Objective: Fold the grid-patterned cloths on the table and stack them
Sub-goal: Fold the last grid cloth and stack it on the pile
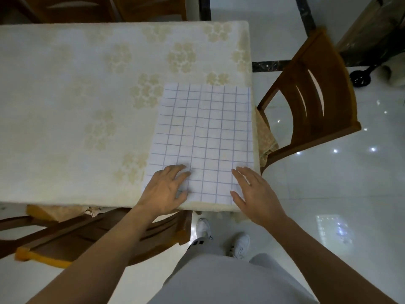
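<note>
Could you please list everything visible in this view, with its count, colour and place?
grid-patterned cloth: one, white with purple lines, flat at the table's near right corner
table: one, covered in cream floral fabric, filling the upper left
wooden chairs: three clearly seen, brown, one right of the table, one at the near edge, one at the far side
floor: glossy white tiles with dark strips, right and below
wheeled object: one, dark, far upper right, kind unclear
shoes: two, white, on the floor below the table edge
left hand: flat on the cloth's near left corner
right hand: open at the cloth's near right corner
</note>
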`<state>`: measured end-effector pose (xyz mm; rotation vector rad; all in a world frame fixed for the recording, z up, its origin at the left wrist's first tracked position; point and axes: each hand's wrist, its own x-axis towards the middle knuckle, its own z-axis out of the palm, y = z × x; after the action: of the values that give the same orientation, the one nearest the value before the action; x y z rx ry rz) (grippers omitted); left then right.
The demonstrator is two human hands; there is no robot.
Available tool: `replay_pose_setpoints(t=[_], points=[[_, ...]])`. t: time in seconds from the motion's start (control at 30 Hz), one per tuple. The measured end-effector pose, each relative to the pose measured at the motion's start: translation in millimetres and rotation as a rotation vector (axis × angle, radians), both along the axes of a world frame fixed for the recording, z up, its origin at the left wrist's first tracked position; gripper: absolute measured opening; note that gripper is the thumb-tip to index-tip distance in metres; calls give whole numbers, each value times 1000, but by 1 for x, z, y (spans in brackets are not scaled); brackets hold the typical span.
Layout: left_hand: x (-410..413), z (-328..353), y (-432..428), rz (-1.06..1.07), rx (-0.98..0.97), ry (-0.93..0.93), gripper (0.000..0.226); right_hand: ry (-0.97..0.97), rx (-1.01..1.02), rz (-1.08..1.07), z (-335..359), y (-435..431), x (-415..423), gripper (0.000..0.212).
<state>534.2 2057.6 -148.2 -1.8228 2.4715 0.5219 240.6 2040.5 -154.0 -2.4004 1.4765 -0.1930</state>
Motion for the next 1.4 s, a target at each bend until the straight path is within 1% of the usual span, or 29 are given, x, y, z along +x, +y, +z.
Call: replay_pose_setpoints(t=[0.1, 0.27, 0.33, 0.4, 0.53, 0.63, 0.8, 0.97, 1.13, 1.23, 1.33, 1.4], points=[[16, -23, 2, -87, -5, -28, 67, 29, 58, 50, -21, 4, 12, 57], [30, -51, 4, -191, 26, -109, 79, 103, 16, 150, -52, 12, 24, 63], [35, -57, 4, -209, 45, -112, 77, 126, 15, 173, -59, 13, 31, 67], [37, -64, 5, -197, 75, -86, 74, 145, 57, 183, -63, 14, 36, 70], [37, -74, 11, -186, 70, -81, 70, 208, 108, 185, -71, 18, 40, 70], [38, -80, 16, -196, 48, -90, 68, 205, 94, 172, -74, 21, 40, 72], [49, -90, 33, -257, 32, -64, 72, 195, 62, 186, -82, 29, 36, 72], [51, -89, 39, -304, -51, -90, 58, 152, 35, 182, -88, 40, 32, 73], [53, -83, 47, -336, -80, -67, 52, 72, -37, 221, -93, 51, 22, 56], [54, -79, 46, -314, -58, -23, 51, 47, -38, 224, -94, 55, 17, 55], [58, -74, 49, -278, -26, 8, 51, 30, -41, 222, -93, 60, 10, 49], [58, -69, 51, -270, -18, 11, 51, 31, -47, 205, -91, 61, 2, 50]])
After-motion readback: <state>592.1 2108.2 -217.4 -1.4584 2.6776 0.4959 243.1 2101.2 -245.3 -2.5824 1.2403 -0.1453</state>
